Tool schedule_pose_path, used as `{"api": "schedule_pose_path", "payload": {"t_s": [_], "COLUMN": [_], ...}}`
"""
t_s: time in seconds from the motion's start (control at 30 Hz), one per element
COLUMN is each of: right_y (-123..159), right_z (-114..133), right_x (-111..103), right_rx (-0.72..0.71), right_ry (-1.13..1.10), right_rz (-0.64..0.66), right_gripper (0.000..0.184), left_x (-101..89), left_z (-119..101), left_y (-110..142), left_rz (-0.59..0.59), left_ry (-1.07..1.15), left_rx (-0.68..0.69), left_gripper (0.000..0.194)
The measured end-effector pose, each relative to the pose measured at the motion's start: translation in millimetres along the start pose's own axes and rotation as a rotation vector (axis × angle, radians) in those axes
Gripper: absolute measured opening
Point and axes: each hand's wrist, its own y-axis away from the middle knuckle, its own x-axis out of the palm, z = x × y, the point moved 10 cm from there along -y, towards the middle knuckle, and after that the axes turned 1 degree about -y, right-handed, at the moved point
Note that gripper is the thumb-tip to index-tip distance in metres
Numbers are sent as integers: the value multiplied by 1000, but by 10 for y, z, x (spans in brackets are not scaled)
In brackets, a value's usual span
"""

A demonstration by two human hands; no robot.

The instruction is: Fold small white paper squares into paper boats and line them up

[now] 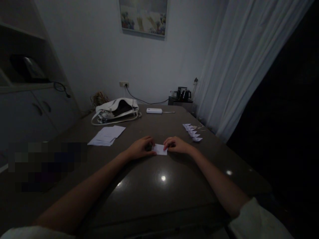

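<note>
A small white rectangle of folded paper (160,149) lies between my hands at the middle of the dark table (139,186). My left hand (141,147) pinches its left edge with thumb and fingers. At the paper's right edge, the fingertips of my right hand (177,145) close on it. To the right stands a row of several folded paper boats (193,132). On the left, a loose stack of white paper sheets (106,136) rests on the tabletop.
Behind the sheets sits an open white handbag (116,109). A white power bank (154,111) with a short cable lies at the table's far end. Small thin scraps (199,127) lie beside the boats. A white curtain (221,66) hangs along the right; a kettle (185,94) stands beyond the table.
</note>
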Motion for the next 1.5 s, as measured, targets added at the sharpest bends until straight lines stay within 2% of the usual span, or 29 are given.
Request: {"api": "schedule_pose_path", "payload": {"t_s": [0.23, 0.6, 1.03, 1.5], "right_y": [-1, -4, -2, -9], "right_z": [32, 64, -12, -67], "right_x": [13, 11, -4, -38], "right_rx": [-20, -16, 57, 53], "right_ry": [3, 21, -35, -32], "right_rz": [17, 18, -17, -56], "right_gripper": [15, 16, 16, 18], "left_x": [43, 39, 47, 81], "left_z": [-9, -20, 6, 13], "left_y": [-3, 2, 12, 15], "left_rz": [54, 57, 66, 96], "left_ry": [-18, -1, 13, -26], "left_rx": [-4, 22, 13, 19], "left_gripper": [42, 40, 34, 36]}}
